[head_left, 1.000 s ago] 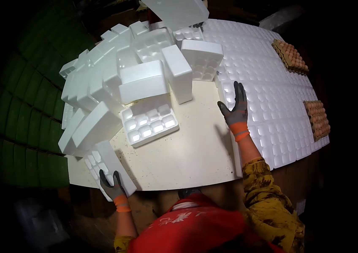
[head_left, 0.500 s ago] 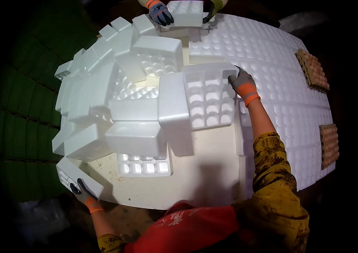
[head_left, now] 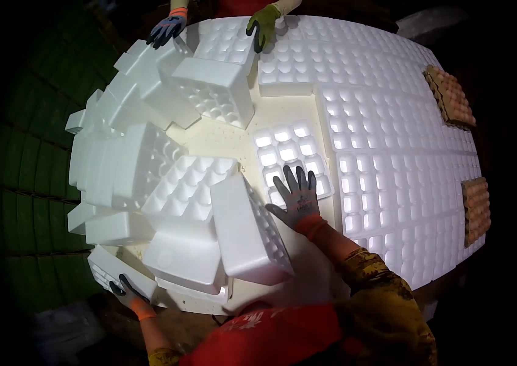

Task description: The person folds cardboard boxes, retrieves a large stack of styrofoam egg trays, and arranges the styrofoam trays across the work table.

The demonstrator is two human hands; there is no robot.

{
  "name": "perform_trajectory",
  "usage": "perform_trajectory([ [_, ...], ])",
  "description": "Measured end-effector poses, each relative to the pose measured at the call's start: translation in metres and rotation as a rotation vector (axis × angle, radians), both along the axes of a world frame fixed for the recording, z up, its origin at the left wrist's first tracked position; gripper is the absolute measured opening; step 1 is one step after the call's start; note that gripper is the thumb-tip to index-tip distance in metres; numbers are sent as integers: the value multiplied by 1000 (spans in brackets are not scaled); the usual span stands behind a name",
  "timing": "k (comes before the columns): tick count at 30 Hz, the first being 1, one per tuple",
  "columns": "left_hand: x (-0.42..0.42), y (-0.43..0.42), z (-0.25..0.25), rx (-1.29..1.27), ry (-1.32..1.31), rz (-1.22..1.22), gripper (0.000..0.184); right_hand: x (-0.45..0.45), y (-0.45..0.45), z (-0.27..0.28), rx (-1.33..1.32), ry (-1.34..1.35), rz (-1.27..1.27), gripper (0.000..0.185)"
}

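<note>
My right hand point(head_left: 300, 204), in a grey glove with an orange cuff, lies palm down with fingers spread on a white foam egg tray point(head_left: 287, 150), whose compartments face up. At the table's near left edge, my left hand point(head_left: 130, 297) grips a foam egg tray point(head_left: 123, 269) tipped on its side. Its thumb and fingers straddle the edge; part of the grip is hidden. Between my hands, one tilted foam egg tray point(head_left: 249, 232) leans beside another with its cups up point(head_left: 191, 186). A smooth-sided foam block point(head_left: 182, 259) stands near the front edge.
Foam trays point(head_left: 103, 165) are heaped on the left. Rows of foam trays point(head_left: 392, 152) cover the right side, with two cartons of eggs point(head_left: 450, 97) point(head_left: 477, 210) at the far right. Across the table, another person's gloved hands point(head_left: 263, 27) point(head_left: 168, 27) work among the trays.
My right hand has left the tilted tray it held and now lies flat on a tray nearer me. Several middle trays have shifted. The other person's hands have parted, letting go of a tray.
</note>
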State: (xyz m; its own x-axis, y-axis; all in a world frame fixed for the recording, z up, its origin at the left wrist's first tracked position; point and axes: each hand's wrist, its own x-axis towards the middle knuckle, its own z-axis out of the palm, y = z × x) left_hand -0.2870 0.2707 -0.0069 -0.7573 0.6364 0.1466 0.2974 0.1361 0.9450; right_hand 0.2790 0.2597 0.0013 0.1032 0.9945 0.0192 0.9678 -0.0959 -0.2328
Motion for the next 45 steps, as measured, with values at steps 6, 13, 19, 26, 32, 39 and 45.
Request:
perform_trajectory([
  [6, 6, -4, 8, -15, -66, -16, 67, 60, 117, -21, 202, -75, -168, 62],
  [13, 6, -4, 10, -60, -65, -21, 68, 21, -37, 100, 135, 1265, 111, 88],
  [19, -9, 1, -7, -136, 41, -127, 68, -78, -145, 94, -536, 819, 195, 99],
  [26, -13, 6, -9, -178, 7, -265, 73, -157, -216, 119, -373, 436, 319, 93],
  [32, -12, 2, -13, -151, -110, -437, 73, -144, -207, 151, -406, 536, 304, 80],
  [39, -18, -4, -19, -122, 7, -595, 66, -84, -172, 50, -211, 276, 189, 47],
  [45, -17, -15, -11, -170, 6, -625, 67, -44, -113, -3, 63, 0, -32, 41],
])
